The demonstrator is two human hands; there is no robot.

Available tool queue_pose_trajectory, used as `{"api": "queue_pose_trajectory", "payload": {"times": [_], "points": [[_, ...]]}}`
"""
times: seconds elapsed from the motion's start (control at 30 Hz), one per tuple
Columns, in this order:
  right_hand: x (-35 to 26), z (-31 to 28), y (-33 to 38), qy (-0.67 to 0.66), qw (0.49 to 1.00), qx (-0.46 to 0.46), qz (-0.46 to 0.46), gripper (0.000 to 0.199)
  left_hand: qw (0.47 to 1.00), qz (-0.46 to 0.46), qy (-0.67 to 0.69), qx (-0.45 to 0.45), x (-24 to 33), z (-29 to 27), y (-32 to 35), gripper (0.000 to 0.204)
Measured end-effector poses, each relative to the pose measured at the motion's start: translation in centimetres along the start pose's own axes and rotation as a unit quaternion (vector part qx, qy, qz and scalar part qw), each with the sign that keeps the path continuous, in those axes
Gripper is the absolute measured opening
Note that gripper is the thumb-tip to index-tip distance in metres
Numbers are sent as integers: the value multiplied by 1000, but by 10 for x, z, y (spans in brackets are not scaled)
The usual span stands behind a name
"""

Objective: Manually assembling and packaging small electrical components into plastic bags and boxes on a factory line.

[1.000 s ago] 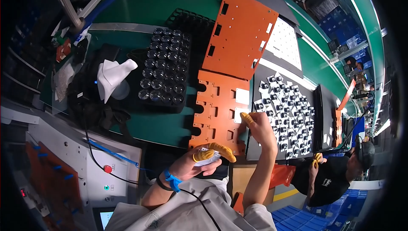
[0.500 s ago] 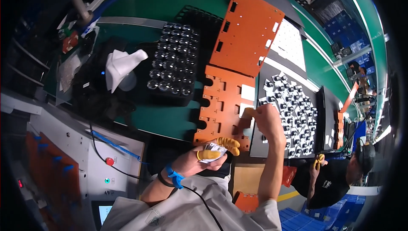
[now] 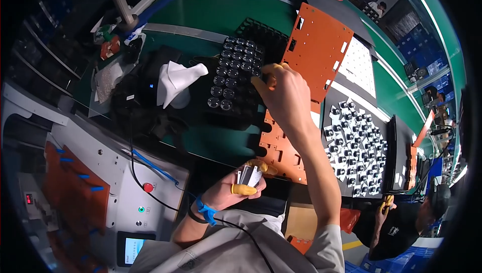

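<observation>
My left hand [image 3: 231, 191], in yellow finger cots and a blue wrist strap, is closed around a small stack of white plates [image 3: 248, 176] in front of my body. Over the right side of a black tray of clear round lenses [image 3: 233, 64] is my right hand [image 3: 287, 92]. Its fingers, also in yellow cots, are curled at the edge of the lenses; what they hold, if anything, I cannot make out. Below my right forearm lies an orange fixture plate [image 3: 278, 145] with cutouts, partly covered by the arm. Its raised orange lid [image 3: 321, 42] stands behind.
Right of my arm, a black board carries many white pieces with black parts [image 3: 354, 147]. A white cloth [image 3: 178, 80] rests left of the lens tray. A machine panel with a red button [image 3: 147, 187] is at lower left. A co-worker [image 3: 401, 228] sits at right.
My right hand has moved from the orange fixture plate up and left to the lens tray. My left hand still holds the white stack. The whole view has shifted slightly.
</observation>
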State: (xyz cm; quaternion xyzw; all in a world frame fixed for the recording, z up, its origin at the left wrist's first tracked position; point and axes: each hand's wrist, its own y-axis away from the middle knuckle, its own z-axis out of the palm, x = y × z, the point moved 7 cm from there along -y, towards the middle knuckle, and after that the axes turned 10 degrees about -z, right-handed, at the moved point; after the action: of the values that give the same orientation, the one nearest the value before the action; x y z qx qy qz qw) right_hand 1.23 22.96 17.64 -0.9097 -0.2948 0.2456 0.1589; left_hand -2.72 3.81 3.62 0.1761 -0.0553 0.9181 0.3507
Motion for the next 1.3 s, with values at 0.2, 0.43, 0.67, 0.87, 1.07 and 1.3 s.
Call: {"api": "queue_pose_trajectory", "payload": {"times": [0.2, 0.43, 0.67, 0.87, 1.07, 1.3], "points": [[4, 28, -30, 51, 997, -53, -5, 28, 998, 19, -38, 36, 14, 4, 10, 59], [4, 26, -32, 39, 994, -97, 14, 28, 999, -11, 40, 23, 2, -18, 13, 62], [-6, -8, 24, -262, 965, -14, 12, 30, 989, 90, -17, 119, 9, -29, 5, 75], [-14, -19, 98, -456, 887, -58, 38, 23, 962, 164, -50, 211, 25, -16, 5, 87], [1, -13, 134, -499, 864, -53, 44, 28, 913, 276, -159, 256, 44, 0, 3, 88], [11, 1, 159, -547, 833, -55, 65, 28, 870, 334, -224, 285, 43, 11, 2, 85]]}}
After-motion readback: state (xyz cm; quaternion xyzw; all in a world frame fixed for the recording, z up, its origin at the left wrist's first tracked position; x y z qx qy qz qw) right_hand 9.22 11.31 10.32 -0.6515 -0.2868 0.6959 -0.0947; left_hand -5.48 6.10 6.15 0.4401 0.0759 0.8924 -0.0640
